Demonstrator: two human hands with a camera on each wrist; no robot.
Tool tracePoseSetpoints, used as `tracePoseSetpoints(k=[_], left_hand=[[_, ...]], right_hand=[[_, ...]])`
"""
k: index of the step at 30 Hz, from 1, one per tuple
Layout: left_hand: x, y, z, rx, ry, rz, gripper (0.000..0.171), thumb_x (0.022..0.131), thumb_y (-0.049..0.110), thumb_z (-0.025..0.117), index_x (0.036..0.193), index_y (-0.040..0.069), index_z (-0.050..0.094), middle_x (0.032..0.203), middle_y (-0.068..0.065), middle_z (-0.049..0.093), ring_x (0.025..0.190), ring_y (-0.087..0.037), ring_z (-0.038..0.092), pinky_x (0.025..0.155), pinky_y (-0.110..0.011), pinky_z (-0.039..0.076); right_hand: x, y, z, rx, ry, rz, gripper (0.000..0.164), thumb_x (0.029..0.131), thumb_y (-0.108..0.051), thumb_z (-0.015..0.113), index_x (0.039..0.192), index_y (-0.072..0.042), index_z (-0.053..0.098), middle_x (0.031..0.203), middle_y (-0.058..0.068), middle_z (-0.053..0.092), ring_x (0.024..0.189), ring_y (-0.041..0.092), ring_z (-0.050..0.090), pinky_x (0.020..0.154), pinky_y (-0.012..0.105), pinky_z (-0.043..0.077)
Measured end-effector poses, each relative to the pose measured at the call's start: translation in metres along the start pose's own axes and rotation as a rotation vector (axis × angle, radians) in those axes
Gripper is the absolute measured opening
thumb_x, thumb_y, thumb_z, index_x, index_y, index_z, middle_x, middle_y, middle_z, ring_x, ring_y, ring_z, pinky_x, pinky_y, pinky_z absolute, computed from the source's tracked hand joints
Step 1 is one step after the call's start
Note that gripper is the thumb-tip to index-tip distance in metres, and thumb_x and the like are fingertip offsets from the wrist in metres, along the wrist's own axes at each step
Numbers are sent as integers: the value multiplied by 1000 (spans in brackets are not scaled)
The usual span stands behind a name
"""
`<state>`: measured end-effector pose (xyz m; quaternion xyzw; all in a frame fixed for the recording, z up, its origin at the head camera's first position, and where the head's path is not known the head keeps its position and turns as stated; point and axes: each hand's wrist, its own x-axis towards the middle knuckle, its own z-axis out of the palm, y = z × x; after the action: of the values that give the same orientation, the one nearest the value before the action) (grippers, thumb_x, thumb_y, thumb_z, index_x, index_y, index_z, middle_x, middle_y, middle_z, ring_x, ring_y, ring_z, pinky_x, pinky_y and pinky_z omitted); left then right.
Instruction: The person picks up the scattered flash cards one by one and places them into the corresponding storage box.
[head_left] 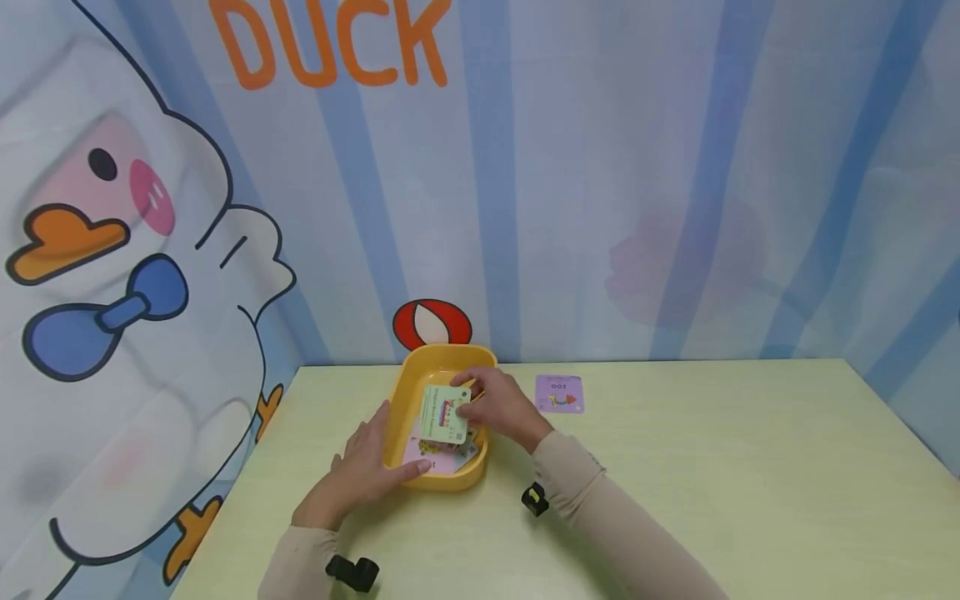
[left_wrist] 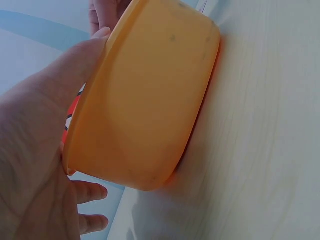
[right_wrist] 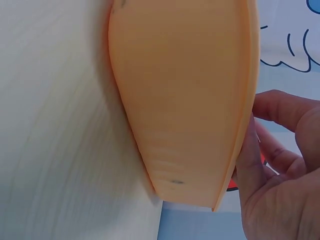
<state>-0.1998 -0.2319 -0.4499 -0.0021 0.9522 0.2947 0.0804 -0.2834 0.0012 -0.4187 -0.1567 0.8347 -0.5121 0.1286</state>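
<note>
A yellow plastic basket [head_left: 395, 433] stands on the table, with several cards inside. My right hand [head_left: 504, 407] reaches over its right rim and pinches a light green card [head_left: 433, 415] by its right edge. Under the green card lies a pink card [head_left: 417, 452], partly covered. My left hand [head_left: 360, 467] rests against the basket's near left corner, thumb along the near rim and fingers stretched along the left side. In the right wrist view the basket wall [right_wrist: 185, 100] hides the green card.
A purple card [head_left: 559, 394] marked ZOO lies on the table [head_left: 720, 467] to the right of the basket. Behind the table hangs a striped cloth [head_left: 570, 192] with a printed duck [head_left: 150, 350].
</note>
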Motion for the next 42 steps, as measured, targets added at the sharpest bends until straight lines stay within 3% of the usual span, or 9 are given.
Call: tracePoseSetpoints(k=[7, 18, 26, 34, 42], left_hand=[[1, -1, 0, -7, 8, 3, 123, 80, 73, 69, 165, 16, 1, 170, -14, 13, 155, -46, 5, 108, -84, 6], [-2, 2, -3, -9, 8, 2, 122, 80, 71, 70, 164, 14, 2, 169, -18, 15, 154, -47, 5, 108, -84, 8], [-1, -1, -1, -3, 4, 11, 122, 81, 72, 68, 164, 14, 2, 170, -13, 13, 154, -47, 7, 108, -84, 9], [2, -2, 0, -5, 2, -11, 123, 79, 74, 68, 164, 15, 2, 170, -14, 14, 154, -47, 6, 108, -85, 8], [2, -2, 1, 0, 6, -11, 122, 80, 73, 68, 165, 15, 2, 170, -13, 14, 154, -46, 6, 108, -85, 9]], right_hand=[[-1, 0, 1, -67, 14, -3, 37, 85, -9, 81, 120, -11, 70, 89, 7, 62, 72, 19, 61, 64, 27, 53], [0, -1, 0, -62, 22, 26, 40, 83, -11, 84, 120, -8, 69, 89, 6, 64, 74, 20, 64, 68, 26, 54], [0, -1, 1, -61, 28, 48, 34, 83, -14, 85, 113, -9, 71, 88, 5, 67, 74, 18, 65, 68, 27, 58], [-1, -2, 1, -61, 19, 61, 39, 84, -16, 85, 117, -5, 69, 89, 5, 68, 77, 19, 65, 71, 28, 59], [-1, -1, 1, -100, 25, 31, 37, 83, -16, 85, 116, -6, 71, 89, 3, 67, 81, 19, 62, 71, 27, 57]])
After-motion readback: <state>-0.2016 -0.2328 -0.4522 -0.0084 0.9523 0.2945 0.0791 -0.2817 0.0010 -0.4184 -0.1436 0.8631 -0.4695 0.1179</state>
